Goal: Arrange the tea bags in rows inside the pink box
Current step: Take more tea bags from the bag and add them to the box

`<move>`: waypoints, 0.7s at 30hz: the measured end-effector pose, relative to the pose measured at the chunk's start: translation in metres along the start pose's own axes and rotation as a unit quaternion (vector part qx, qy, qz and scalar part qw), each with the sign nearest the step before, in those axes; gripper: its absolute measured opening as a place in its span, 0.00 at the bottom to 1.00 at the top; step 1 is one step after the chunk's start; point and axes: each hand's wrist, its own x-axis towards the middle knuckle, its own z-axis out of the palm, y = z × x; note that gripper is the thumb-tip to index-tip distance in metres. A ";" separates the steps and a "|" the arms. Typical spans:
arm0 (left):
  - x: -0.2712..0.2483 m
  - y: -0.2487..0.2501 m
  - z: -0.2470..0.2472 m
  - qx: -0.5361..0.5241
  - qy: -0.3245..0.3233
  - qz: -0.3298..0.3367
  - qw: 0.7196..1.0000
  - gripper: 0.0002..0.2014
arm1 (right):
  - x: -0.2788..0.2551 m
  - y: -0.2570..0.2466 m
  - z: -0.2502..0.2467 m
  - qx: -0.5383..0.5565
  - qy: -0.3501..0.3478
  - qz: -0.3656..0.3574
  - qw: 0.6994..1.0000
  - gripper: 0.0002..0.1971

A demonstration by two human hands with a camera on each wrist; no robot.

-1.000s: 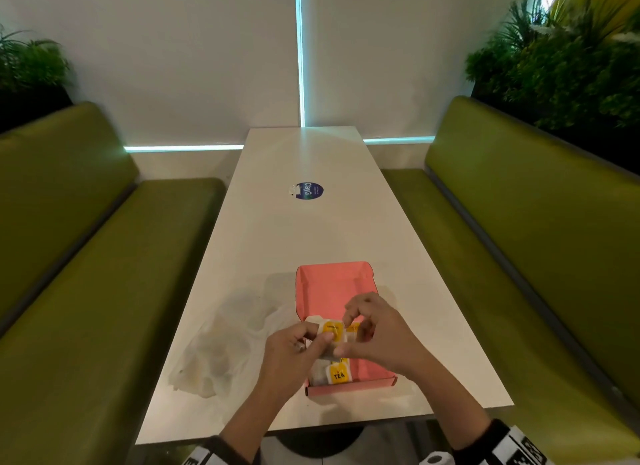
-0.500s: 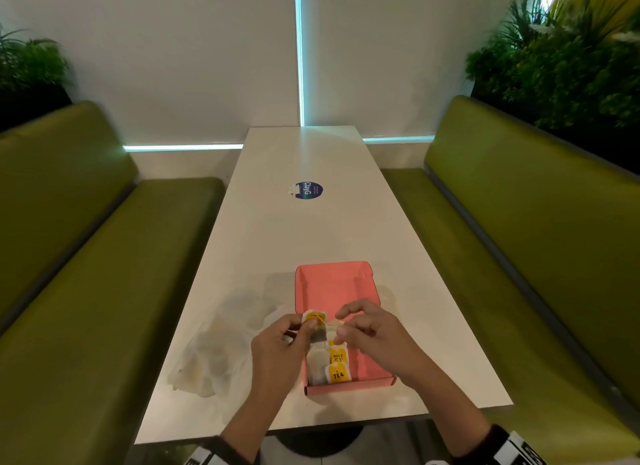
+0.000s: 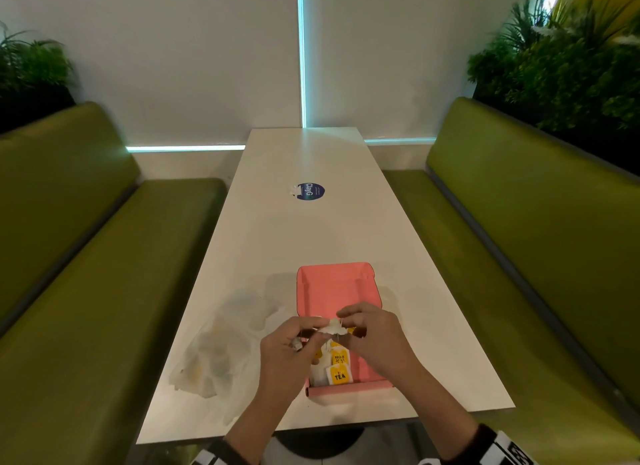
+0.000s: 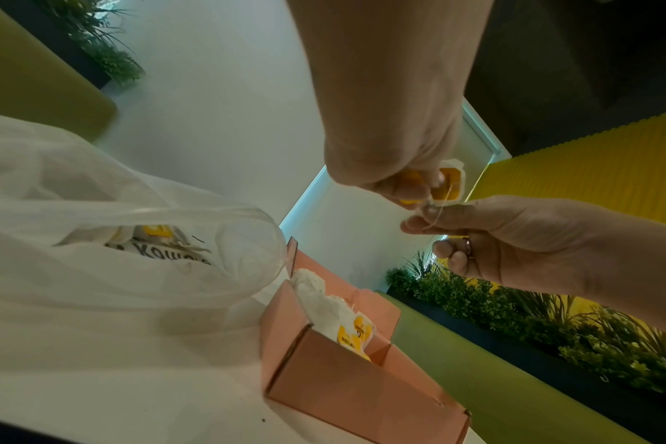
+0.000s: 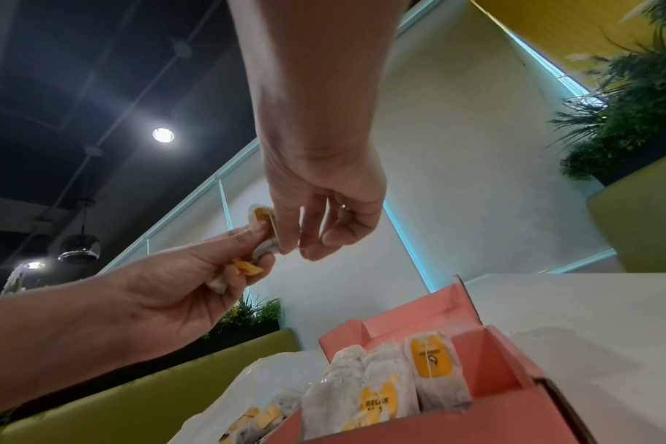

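Observation:
The open pink box (image 3: 335, 290) lies on the white table (image 3: 311, 236) near its front edge. A row of tea bags (image 3: 337, 369) with yellow tags fills its near left part (image 5: 434, 365). Just above the box my left hand (image 3: 311, 336) grips a small bunch of tea bags (image 5: 261, 217), one yellow tag showing beside the thumb (image 4: 448, 183). My right hand (image 3: 346, 321) is close beside it and pinches the thin string (image 5: 282, 237) of one of those bags between thumb and forefinger (image 4: 423, 216).
A crumpled clear plastic bag (image 3: 221, 347) holding more tea bags (image 4: 156, 232) lies left of the box. A round blue sticker (image 3: 310, 191) sits mid-table. Green benches (image 3: 86, 291) run along both sides, with plants behind them.
Both hands stayed together over the box's near half and shifted slightly. The yellow tag seen between them earlier is now mostly covered, with a white bag and its string between the fingertips.

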 end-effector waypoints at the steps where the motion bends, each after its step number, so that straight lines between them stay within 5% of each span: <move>1: 0.000 0.000 -0.001 -0.005 -0.007 -0.005 1.000 0.14 | -0.001 -0.001 -0.001 0.025 -0.002 -0.001 1.000 0.12; 10: -0.001 0.002 0.000 -0.046 -0.030 -0.022 0.998 0.05 | -0.005 0.005 -0.003 0.244 -0.053 0.063 0.966 0.11; 13: -0.002 0.003 0.001 -0.047 -0.030 -0.018 0.998 0.13 | -0.006 0.006 -0.002 0.225 -0.079 0.066 0.969 0.13; 21: -0.001 0.005 0.006 -0.091 -0.012 -0.092 0.991 0.06 | -0.004 0.007 0.001 0.075 -0.085 0.035 0.993 0.07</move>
